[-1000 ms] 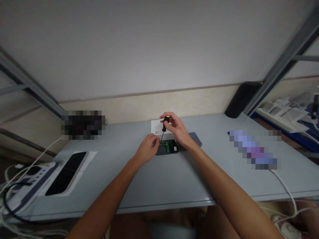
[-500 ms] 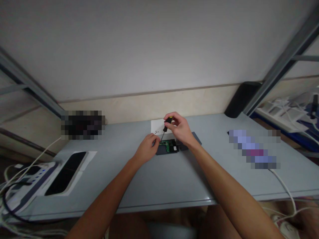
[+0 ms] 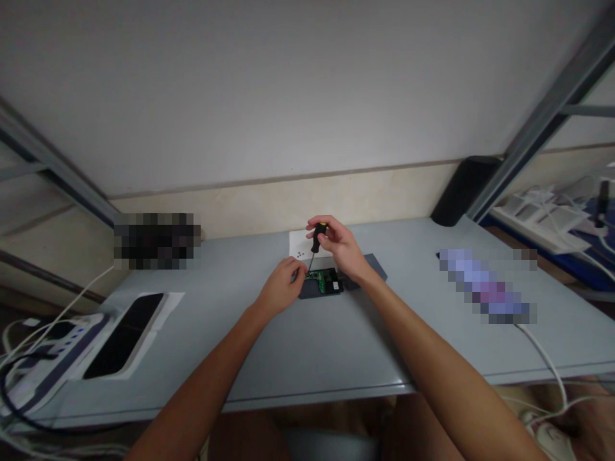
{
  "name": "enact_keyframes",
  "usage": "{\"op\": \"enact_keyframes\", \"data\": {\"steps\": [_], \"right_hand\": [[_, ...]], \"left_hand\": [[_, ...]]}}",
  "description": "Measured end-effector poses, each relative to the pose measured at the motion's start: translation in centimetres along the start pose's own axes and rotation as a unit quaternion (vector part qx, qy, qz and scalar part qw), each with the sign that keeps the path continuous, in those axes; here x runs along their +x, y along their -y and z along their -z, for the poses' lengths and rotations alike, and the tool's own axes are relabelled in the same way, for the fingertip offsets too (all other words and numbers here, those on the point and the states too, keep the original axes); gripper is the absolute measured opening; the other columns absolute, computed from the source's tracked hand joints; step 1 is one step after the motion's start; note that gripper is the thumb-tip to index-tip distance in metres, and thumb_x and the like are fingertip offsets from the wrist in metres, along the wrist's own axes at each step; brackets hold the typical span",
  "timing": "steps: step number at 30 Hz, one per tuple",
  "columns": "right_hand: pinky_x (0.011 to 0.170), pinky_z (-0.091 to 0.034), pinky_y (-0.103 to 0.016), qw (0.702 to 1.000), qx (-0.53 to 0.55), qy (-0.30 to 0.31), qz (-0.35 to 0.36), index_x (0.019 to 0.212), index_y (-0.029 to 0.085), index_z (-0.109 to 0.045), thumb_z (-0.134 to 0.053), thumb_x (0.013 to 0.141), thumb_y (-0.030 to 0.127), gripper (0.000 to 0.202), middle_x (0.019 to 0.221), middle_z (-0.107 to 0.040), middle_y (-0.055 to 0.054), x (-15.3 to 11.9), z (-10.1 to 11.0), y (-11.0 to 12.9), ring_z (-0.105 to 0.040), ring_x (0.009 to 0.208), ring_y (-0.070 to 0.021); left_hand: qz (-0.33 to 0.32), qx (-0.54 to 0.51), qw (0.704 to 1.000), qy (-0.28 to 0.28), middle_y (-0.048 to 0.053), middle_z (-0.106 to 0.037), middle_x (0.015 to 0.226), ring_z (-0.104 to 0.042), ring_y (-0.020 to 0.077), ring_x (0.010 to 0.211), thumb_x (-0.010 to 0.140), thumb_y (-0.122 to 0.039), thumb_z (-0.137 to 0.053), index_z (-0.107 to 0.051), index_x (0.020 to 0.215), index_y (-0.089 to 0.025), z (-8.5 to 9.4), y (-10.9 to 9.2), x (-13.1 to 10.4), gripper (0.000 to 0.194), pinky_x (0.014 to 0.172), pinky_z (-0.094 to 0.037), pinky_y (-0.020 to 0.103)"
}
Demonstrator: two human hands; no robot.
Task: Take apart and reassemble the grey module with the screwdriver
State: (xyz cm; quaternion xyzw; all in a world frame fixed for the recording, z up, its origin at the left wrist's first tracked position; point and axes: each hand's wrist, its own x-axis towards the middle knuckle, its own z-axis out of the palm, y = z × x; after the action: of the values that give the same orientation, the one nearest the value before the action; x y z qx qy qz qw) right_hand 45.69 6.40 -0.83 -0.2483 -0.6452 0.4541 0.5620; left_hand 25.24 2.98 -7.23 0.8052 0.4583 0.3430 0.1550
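Observation:
My right hand (image 3: 341, 246) is closed around the black handle of a screwdriver (image 3: 316, 242) with a yellow mark at its top end. The thin shaft slants down and left to the far-left part of an opened dark electronic device (image 3: 310, 290), where a green circuit board (image 3: 322, 282) shows. My left hand (image 3: 283, 285) is closed at the device's left end, thumb and fingers bent together on it beside the screwdriver tip. Just behind, several small dark screws (image 3: 299, 255) lie on a sheet of white paper (image 3: 296, 241). The exact tip contact is too small to make out.
To the right of the device lies a dark grey flat cover (image 3: 375, 266), partly behind my right wrist. A phone (image 3: 125, 336) rests on paper at left, near a power strip (image 3: 62, 358) with cables. A black cylindrical object (image 3: 464, 192) leans at the back right.
My right hand has shifted slightly left, and the screwdriver handle stands a little more upright. My left hand stays at the device's left end.

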Motion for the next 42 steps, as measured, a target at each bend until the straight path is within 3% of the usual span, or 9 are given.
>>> {"op": "enact_keyframes", "data": {"steps": [5,8,12,16,22,28,32,35,42], "right_hand": [[0.083,-0.055,-0.036,0.996,-0.072,-0.045,0.020,0.099,0.026,-0.073,-0.078,0.084,0.027,0.015,0.109,-0.066,-0.004,-0.1,0.1,0.1,-0.065,0.097,-0.0199],[0.091,-0.054,-0.038,0.997,-0.065,-0.030,0.030,0.107,0.027,-0.073,-0.070,0.086,0.020,0.023,0.110,-0.069,-0.004,0.0,0.1,0.2,-0.067,0.103,-0.0203],[0.088,-0.054,-0.036,1.000,0.006,0.005,0.004,0.107,0.026,-0.068,-0.070,0.091,0.029,0.016,0.109,-0.069,-0.004,-0.1,-0.1,0.5,-0.066,0.104,-0.0202],[0.079,-0.054,-0.034,0.999,-0.008,-0.035,-0.006,0.091,0.025,-0.065,-0.081,0.084,0.033,0.020,0.100,-0.065,-0.002,0.1,0.0,0.3,-0.062,0.090,-0.0182],[0.091,-0.054,-0.038,1.000,0.028,-0.010,-0.007,0.112,0.027,-0.066,-0.069,0.092,0.036,0.021,0.112,-0.071,-0.004,0.2,0.3,-0.2,-0.066,0.104,-0.0213],[0.084,-0.055,-0.036,0.998,-0.051,-0.048,0.002,0.097,0.026,-0.067,-0.079,0.083,0.031,0.019,0.104,-0.067,-0.003,0.2,0.5,-0.3,-0.064,0.094,-0.0197],[0.094,-0.055,-0.040,0.999,-0.035,-0.019,0.012,0.120,0.029,-0.067,-0.067,0.090,0.028,0.030,0.119,-0.071,-0.006,0.2,0.5,-0.7,-0.067,0.110,-0.0227],[0.093,-0.056,-0.039,1.000,-0.008,0.004,0.002,0.122,0.030,-0.063,-0.067,0.095,0.034,0.028,0.128,-0.068,-0.006,0.0,0.3,-0.8,-0.066,0.114,-0.0227],[0.089,-0.055,-0.037,0.997,-0.066,-0.040,0.024,0.116,0.028,-0.066,-0.071,0.088,0.023,0.028,0.114,-0.069,-0.004,-0.2,0.1,-0.9,-0.067,0.103,-0.0206]], "left_hand": [[-0.004,0.003,1.000,-0.004,0.006,-0.071,0.097,-0.066,0.0231,0.096,0.105,-0.017,-0.051,-0.069,0.093,-0.020,-0.1,0.1,0.0,0.022,0.093,-0.053,0.038],[-0.002,0.005,1.000,-0.002,0.006,-0.071,0.097,-0.066,0.0230,0.096,0.104,-0.016,-0.052,-0.069,0.093,-0.020,-0.1,0.2,-0.1,0.021,0.094,-0.053,0.038],[-0.003,0.004,1.000,-0.006,0.007,-0.071,0.097,-0.066,0.0232,0.096,0.105,-0.018,-0.051,-0.069,0.093,-0.020,0.0,0.0,0.0,0.022,0.096,-0.053,0.039],[-0.001,0.004,1.000,-0.004,0.007,-0.071,0.096,-0.066,0.0235,0.096,0.105,-0.019,-0.050,-0.069,0.092,-0.020,0.1,-0.3,0.0,0.023,0.096,-0.053,0.040],[0.007,0.007,1.000,0.001,0.007,-0.071,0.096,-0.066,0.0232,0.096,0.105,-0.019,-0.050,-0.069,0.091,-0.020,0.1,-0.3,0.1,0.023,0.096,-0.054,0.039],[0.007,0.006,1.000,0.000,0.007,-0.071,0.097,-0.066,0.0233,0.096,0.105,-0.018,-0.049,-0.069,0.093,-0.020,0.0,-0.2,0.0,0.023,0.097,-0.054,0.040],[0.006,0.013,1.000,0.000,0.007,-0.071,0.096,-0.066,0.0234,0.096,0.106,-0.019,-0.049,-0.069,0.092,-0.020,0.2,-0.4,0.0,0.024,0.096,-0.054,0.040],[0.006,0.012,1.000,0.002,0.007,-0.070,0.096,-0.066,0.0237,0.096,0.106,-0.019,-0.049,-0.069,0.092,-0.020,0.2,-0.5,0.1,0.024,0.096,-0.054,0.040],[0.002,0.014,1.000,0.002,0.008,-0.071,0.097,-0.066,0.0240,0.096,0.105,-0.018,-0.049,-0.070,0.093,-0.019,0.1,-0.4,0.1,0.024,0.096,-0.054,0.041]]}}
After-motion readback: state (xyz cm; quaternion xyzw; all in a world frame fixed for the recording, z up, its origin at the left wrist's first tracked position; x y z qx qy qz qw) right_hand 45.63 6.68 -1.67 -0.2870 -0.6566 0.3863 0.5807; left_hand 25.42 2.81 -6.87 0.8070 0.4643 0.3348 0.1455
